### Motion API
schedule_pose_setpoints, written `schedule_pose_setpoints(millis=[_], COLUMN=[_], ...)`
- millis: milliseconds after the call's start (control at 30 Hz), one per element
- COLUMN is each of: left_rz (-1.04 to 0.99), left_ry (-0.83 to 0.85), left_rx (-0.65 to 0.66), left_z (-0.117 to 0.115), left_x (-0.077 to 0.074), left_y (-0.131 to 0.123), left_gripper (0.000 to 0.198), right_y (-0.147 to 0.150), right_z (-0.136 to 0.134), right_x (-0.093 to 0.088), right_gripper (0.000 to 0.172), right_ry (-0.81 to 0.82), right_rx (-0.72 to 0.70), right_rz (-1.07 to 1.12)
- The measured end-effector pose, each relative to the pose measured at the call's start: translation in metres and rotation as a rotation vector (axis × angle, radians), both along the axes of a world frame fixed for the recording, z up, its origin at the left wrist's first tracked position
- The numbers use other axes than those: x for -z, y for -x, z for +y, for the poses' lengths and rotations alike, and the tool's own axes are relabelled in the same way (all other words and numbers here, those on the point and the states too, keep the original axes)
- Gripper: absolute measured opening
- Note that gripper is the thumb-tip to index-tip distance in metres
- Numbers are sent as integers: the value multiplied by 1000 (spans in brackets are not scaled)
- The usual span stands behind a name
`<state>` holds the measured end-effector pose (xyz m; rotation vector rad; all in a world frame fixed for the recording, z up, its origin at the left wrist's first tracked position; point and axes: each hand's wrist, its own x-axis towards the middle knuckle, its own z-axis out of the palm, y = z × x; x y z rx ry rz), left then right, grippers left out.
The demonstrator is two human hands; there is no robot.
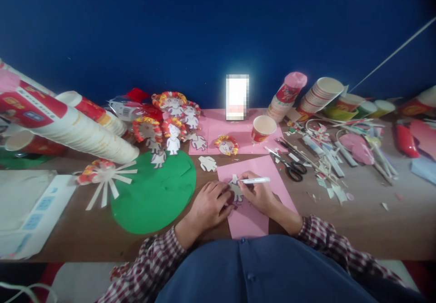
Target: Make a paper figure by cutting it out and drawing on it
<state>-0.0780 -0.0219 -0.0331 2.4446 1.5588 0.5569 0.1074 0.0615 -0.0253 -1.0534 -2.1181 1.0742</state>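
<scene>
My right hand grips a white marker pen, its tip at a small white paper figure cutout. The figure lies on a pink paper sheet, where a few dark marks show. My left hand lies over the sheet's left edge with its fingers stretched out, the fingertips against the figure's left side. Just beyond is another white paper figure. To the left lies a large green paper disc. Black-handled scissors rest right of the pink sheet.
Stacked paper cups lean at the left, with more cup stacks at the back right. Several decorated paper figures stand behind the disc. A single cup and a bright pixelated screen are ahead. Paper scraps litter the right.
</scene>
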Motion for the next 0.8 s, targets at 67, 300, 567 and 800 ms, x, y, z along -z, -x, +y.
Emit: schedule_pose_setpoints(millis=[67, 300, 567, 800], left_rz=[3, -1, 3, -1], left_ry=[2, 4, 19, 27], left_rx=[-1, 2, 2, 0], left_z=[0, 0, 0, 0], left_x=[0, 0, -1, -1], left_y=[0, 0, 0, 0], left_gripper=[27, 27, 27, 28], right_y=[0, 0, 0, 0], right_z=[0, 0, 1, 1], right_x=[0, 0, 3, 4], right_gripper=[8, 8, 8, 7], right_ry=[-11, -16, -28, -24], right_rx=[-1, -15, -13, -15], right_rz=[5, -10, -17, -18])
